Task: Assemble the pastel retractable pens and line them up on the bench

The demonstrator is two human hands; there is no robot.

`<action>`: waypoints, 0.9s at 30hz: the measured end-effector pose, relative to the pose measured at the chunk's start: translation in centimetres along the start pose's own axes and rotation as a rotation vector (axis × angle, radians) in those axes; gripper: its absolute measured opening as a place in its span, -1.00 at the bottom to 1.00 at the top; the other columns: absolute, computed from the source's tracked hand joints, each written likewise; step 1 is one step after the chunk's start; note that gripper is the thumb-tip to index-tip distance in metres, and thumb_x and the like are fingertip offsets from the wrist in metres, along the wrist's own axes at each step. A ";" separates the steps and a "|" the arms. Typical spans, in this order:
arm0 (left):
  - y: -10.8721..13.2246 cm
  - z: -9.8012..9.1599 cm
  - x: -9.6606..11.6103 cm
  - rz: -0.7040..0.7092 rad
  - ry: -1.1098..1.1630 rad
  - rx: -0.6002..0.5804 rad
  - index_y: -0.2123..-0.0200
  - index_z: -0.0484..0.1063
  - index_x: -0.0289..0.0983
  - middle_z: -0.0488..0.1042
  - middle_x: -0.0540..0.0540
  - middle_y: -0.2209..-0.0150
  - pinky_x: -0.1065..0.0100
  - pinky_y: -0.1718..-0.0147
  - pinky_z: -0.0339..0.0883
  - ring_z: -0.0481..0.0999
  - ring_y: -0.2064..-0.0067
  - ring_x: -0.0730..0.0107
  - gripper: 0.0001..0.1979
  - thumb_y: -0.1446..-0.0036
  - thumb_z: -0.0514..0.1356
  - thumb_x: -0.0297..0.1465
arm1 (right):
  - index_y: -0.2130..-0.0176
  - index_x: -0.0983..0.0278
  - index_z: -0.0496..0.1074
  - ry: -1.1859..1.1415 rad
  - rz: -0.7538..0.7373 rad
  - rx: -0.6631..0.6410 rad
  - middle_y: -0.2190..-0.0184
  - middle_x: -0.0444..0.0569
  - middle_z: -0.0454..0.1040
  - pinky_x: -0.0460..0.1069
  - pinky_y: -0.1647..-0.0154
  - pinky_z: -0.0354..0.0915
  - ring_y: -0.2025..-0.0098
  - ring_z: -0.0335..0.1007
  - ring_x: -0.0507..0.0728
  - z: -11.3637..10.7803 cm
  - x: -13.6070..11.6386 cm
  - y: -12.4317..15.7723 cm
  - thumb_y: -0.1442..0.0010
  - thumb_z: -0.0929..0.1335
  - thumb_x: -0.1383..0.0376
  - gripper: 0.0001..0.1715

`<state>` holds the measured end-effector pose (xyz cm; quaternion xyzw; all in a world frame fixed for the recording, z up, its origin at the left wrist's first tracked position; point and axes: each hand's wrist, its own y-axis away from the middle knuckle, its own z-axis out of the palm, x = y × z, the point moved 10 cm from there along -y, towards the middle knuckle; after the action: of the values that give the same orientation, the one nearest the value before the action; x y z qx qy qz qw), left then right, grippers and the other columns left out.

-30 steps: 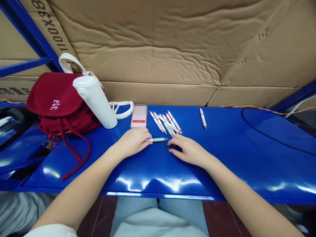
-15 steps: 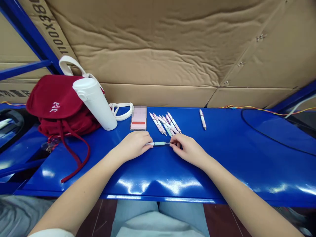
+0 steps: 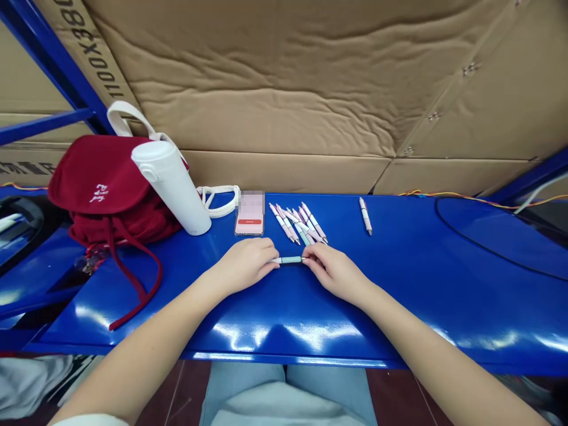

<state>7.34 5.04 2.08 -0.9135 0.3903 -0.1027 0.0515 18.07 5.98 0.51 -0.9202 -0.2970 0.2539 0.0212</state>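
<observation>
Both hands have slid closer together and toward the near edge of the table, bringing the pale green pen point(image 3: 289, 260) with them. It lies level, crosswise, in the short gap between them, just above the table. The left hand point(image 3: 245, 265) has its fingers curled and closed over one end, and the right hand point(image 3: 335, 273) pinches the other end between its fingertips. Both hands rest on the glossy blue table point(image 3: 355, 319).

Just beyond the hands lies a fanned bunch of pink-and-white pens point(image 3: 297, 223), with a single pen point(image 3: 365, 216) apart to the right. A smartphone point(image 3: 249, 222) lies beside the bunch. Further left stand a white bottle point(image 3: 171, 188) and a dark red bag point(image 3: 100, 177). Cardboard point(image 3: 284, 106) fills the upper frame.
</observation>
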 end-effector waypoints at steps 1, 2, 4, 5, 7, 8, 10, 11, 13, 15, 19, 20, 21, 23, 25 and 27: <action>0.0 0.0 0.0 0.004 -0.003 0.008 0.28 0.44 -0.29 0.41 -0.08 0.31 0.37 0.28 0.27 0.41 0.27 0.36 -0.74 -0.27 0.01 -0.30 | 0.27 0.25 0.34 0.008 0.006 -0.018 0.33 -0.03 0.45 -0.04 0.33 0.26 0.32 0.37 0.09 0.2 0.1 0.0 -0.28 0.17 0.28 -0.80; 0.0 0.0 0.0 0.008 -0.006 0.012 0.28 0.43 -0.29 0.41 -0.08 0.31 0.37 0.28 0.27 0.41 0.26 0.36 -0.74 -0.27 0.01 -0.30 | 0.27 0.25 0.35 0.013 0.012 -0.034 0.32 -0.02 0.46 -0.04 0.32 0.26 0.31 0.37 0.09 0.3 0.1 0.0 -0.29 0.15 0.28 -0.77; 0.1 0.0 -0.1 0.012 -0.006 0.017 0.27 0.43 -0.29 0.41 -0.08 0.30 0.37 0.27 0.27 0.40 0.26 0.35 -0.75 -0.27 0.00 -0.30 | 0.24 0.24 0.36 0.010 0.020 -0.048 0.32 -0.03 0.46 -0.03 0.30 0.26 0.31 0.38 0.09 0.4 0.3 0.1 -0.29 0.16 0.24 -0.76; 0.1 0.0 -0.1 0.011 -0.004 0.018 0.27 0.43 -0.29 0.41 -0.08 0.30 0.37 0.28 0.27 0.40 0.26 0.36 -0.75 -0.27 0.00 -0.30 | 0.20 0.23 0.35 -0.001 0.027 -0.041 0.32 -0.04 0.45 -0.04 0.31 0.25 0.31 0.38 0.09 0.3 0.4 0.1 -0.28 0.19 0.21 -0.78; 0.1 0.1 -0.2 0.006 0.003 0.020 0.26 0.43 -0.28 0.41 -0.07 0.31 0.37 0.28 0.27 0.40 0.26 0.36 -0.74 -0.27 0.00 -0.30 | 0.14 0.23 0.31 -0.034 0.039 -0.012 0.32 -0.05 0.43 -0.04 0.33 0.25 0.33 0.37 0.08 -0.1 0.6 0.2 -0.22 0.26 0.19 -0.77; 0.1 0.1 -0.3 0.005 0.005 0.021 0.26 0.43 -0.28 0.41 -0.07 0.31 0.37 0.28 0.27 0.40 0.26 0.36 -0.74 -0.27 0.00 -0.30 | 0.15 0.23 0.29 -0.048 0.039 -0.006 0.32 -0.06 0.43 -0.05 0.35 0.24 0.35 0.36 0.08 -0.2 0.6 0.3 -0.20 0.28 0.20 -0.78; 0.1 0.1 -0.2 0.009 0.004 0.019 0.26 0.43 -0.28 0.41 -0.07 0.30 0.36 0.27 0.27 0.40 0.26 0.36 -0.74 -0.27 0.00 -0.30 | 0.22 0.24 0.29 -0.053 0.040 -0.025 0.34 -0.06 0.42 -0.06 0.37 0.23 0.37 0.34 0.07 -0.1 0.6 0.3 -0.22 0.25 0.25 -0.88; 0.1 0.1 -0.1 0.012 0.004 0.019 0.27 0.43 -0.28 0.41 -0.07 0.31 0.36 0.27 0.27 0.40 0.26 0.36 -0.74 -0.27 0.00 -0.30 | 0.25 0.24 0.29 -0.045 0.037 -0.044 0.35 -0.06 0.42 -0.05 0.37 0.23 0.37 0.34 0.07 0.1 0.5 0.3 -0.24 0.22 0.27 -0.90; 0.0 0.1 0.0 0.017 0.004 0.020 0.27 0.43 -0.29 0.41 -0.08 0.31 0.36 0.27 0.27 0.40 0.25 0.35 -0.74 -0.28 -0.01 -0.30 | 0.30 0.24 0.31 -0.019 0.028 -0.083 0.36 -0.05 0.43 -0.04 0.33 0.23 0.35 0.35 0.09 0.4 0.4 0.3 -0.28 0.16 0.27 -0.80; 0.0 0.0 0.1 0.020 0.008 0.020 0.27 0.43 -0.29 0.42 -0.08 0.30 0.36 0.26 0.27 0.40 0.25 0.35 -0.73 -0.28 -0.01 -0.30 | 0.28 0.23 0.33 -0.001 0.032 -0.095 0.35 -0.04 0.44 -0.02 0.31 0.24 0.31 0.36 0.10 0.5 0.4 0.2 -0.29 0.15 0.22 -0.76; -0.1 -0.2 0.2 0.011 0.015 0.022 0.26 0.43 -0.29 0.42 -0.08 0.29 0.36 0.24 0.28 0.40 0.24 0.35 -0.74 -0.28 0.00 -0.31 | 0.21 0.24 0.30 -0.014 0.037 -0.056 0.33 -0.04 0.42 -0.04 0.36 0.24 0.35 0.34 0.09 -0.1 0.3 0.3 -0.22 0.25 0.19 -0.82; -0.1 -0.2 0.2 0.011 0.013 0.023 0.26 0.43 -0.29 0.42 -0.08 0.29 0.35 0.24 0.28 0.40 0.23 0.35 -0.75 -0.27 0.00 -0.31 | 0.23 0.24 0.30 -0.017 0.026 -0.058 0.34 -0.04 0.41 -0.04 0.36 0.23 0.36 0.33 0.09 -0.1 0.1 0.3 -0.23 0.24 0.21 -0.84; 0.0 -0.2 0.2 0.012 0.011 0.024 0.26 0.43 -0.29 0.42 -0.08 0.29 0.35 0.23 0.28 0.39 0.23 0.35 -0.75 -0.27 0.00 -0.31 | 0.27 0.24 0.31 -0.018 0.013 -0.069 0.36 -0.04 0.41 -0.04 0.36 0.23 0.36 0.33 0.08 0.0 0.0 0.3 -0.25 0.21 0.22 -0.84; 0.0 -0.2 0.3 0.017 0.004 0.030 0.25 0.43 -0.29 0.42 -0.08 0.28 0.35 0.23 0.27 0.39 0.23 0.34 -0.75 -0.27 0.00 -0.31 | 0.32 0.24 0.33 -0.011 0.007 -0.098 0.38 -0.05 0.41 -0.04 0.35 0.22 0.35 0.33 0.08 0.2 -0.2 0.3 -0.29 0.15 0.21 -0.74; 0.0 -0.3 0.2 0.016 -0.002 0.038 0.25 0.42 -0.29 0.41 -0.08 0.28 0.35 0.24 0.27 0.39 0.23 0.35 -0.75 -0.28 -0.01 -0.31 | 0.29 0.24 0.34 -0.002 0.020 -0.095 0.37 -0.05 0.41 -0.04 0.36 0.22 0.36 0.33 0.08 0.2 0.0 0.2 -0.27 0.19 0.16 -0.75; 0.0 -0.3 0.0 0.005 -0.009 0.042 0.25 0.42 -0.29 0.41 -0.08 0.29 0.36 0.25 0.27 0.39 0.24 0.36 -0.75 -0.28 -0.01 -0.31 | 0.23 0.24 0.33 0.001 0.016 -0.069 0.35 -0.06 0.41 -0.05 0.36 0.21 0.36 0.33 0.08 0.0 0.0 0.2 -0.24 0.24 0.15 -0.79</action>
<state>7.30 4.99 2.33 -0.9116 0.3901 -0.1069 0.0728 18.12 5.85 0.45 -0.9230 -0.2981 0.2430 -0.0124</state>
